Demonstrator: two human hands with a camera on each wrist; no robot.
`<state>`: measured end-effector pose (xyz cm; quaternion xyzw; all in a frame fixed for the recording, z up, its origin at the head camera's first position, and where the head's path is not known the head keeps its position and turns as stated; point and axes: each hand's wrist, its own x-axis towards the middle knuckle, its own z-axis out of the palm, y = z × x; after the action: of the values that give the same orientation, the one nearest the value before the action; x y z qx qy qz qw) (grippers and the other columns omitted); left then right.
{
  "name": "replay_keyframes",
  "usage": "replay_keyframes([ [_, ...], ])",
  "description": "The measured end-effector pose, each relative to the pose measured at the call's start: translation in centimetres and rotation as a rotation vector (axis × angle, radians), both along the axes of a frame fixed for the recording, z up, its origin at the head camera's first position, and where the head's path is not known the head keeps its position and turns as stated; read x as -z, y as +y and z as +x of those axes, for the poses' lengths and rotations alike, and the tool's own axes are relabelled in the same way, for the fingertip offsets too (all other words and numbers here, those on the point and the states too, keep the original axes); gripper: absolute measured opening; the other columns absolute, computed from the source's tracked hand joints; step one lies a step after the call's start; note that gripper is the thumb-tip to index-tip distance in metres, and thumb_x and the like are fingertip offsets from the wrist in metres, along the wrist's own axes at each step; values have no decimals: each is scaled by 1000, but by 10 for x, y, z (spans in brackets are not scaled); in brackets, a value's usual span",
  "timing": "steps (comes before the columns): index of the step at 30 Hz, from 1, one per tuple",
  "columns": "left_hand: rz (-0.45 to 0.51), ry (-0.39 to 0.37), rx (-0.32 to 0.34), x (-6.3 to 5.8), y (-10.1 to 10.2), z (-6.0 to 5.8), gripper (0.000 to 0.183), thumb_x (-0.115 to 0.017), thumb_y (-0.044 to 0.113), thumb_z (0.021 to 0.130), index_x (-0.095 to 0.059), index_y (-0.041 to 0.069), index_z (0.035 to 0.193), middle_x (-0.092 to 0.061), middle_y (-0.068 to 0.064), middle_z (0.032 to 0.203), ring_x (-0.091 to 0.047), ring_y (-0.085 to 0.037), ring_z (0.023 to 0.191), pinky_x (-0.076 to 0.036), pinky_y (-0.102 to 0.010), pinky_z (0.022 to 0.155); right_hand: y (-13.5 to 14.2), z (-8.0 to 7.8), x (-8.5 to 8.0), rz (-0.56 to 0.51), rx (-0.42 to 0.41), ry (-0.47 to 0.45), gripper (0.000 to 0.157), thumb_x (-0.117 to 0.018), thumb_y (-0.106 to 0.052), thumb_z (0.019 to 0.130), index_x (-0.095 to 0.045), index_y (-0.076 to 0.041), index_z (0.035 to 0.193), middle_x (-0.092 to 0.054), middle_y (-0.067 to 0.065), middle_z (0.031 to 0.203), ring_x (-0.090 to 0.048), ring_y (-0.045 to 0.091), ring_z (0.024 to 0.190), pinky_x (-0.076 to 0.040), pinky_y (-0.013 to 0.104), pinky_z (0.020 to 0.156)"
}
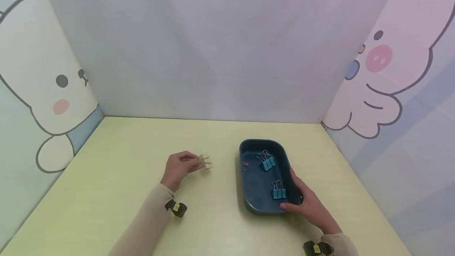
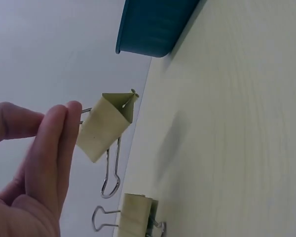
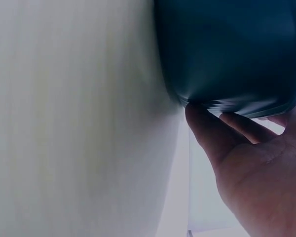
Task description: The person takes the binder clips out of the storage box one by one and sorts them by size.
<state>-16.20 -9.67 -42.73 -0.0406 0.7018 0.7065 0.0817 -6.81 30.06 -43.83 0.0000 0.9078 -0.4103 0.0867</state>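
Pale clip (image 2: 103, 129) in hand, outside the tray (image 1: 256, 189)

The work looks partway done. Teal clips (image 1: 268, 163) lie at two spots in the tray, along with a small red clip (image 1: 245, 164) near its left wall; whether each teal spot is one clip or more is hard to tell. Two pale clips are outside, left of the tray, so those seem to be what is left.

The person's left hand (image 1: 180, 169) pinches one pale clip by a wire handle. The right hand (image 1: 310, 205) grips the tray at its near right corner; the tray sits on the worktop (image 1: 135, 145).

The head view alone shows what the tray contains. The left wrist view separates the pale clips clearly: one pinched, a second pale clip (image 2: 134, 215) below it in the picture, its support unclear. A shadow (image 2: 170, 145) apart from the pinched clip suggests it is raised. The right wrist view adds fingers against the tray's outer wall.
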Motion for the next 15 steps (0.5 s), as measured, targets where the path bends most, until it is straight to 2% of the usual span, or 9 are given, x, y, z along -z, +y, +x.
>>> replay_keyframes([
  [5, 22, -19, -12, 6, -4, -1, 14, -68, 6, 91, -69, -5, 99, -77, -11, 93, -78, -15, 84, -59, -24, 87, 0, 1, -2, -5, 1, -13, 115, -83, -38, 80, -2, -30, 162, -7, 18, 170, -12, 50, 154, -24, 70, 117],
  [10, -31, -17, -32, 12, -3, -2, 9, -68, 6, 89, -70, -2, 87, -78, -8, 89, -78, -17, 85, -54, -21, 86, 0, 1, -1, 2, -1, -4, 115, -83, -38, 80, -2, -29, 162, -7, 19, 170, -13, 50, 153, -24, 70, 117],
  [15, -84, -6, -41, 14, -1, 0, 9, -72, 6, 87, -71, -3, 86, -74, -7, 97, -74, -11, 84, -56, -20, 80, 1, 0, 1, -11, 1, 7, 115, -83, -37, 80, -3, -30, 162, -7, 18, 170, -13, 49, 154, -23, 70, 117],
])
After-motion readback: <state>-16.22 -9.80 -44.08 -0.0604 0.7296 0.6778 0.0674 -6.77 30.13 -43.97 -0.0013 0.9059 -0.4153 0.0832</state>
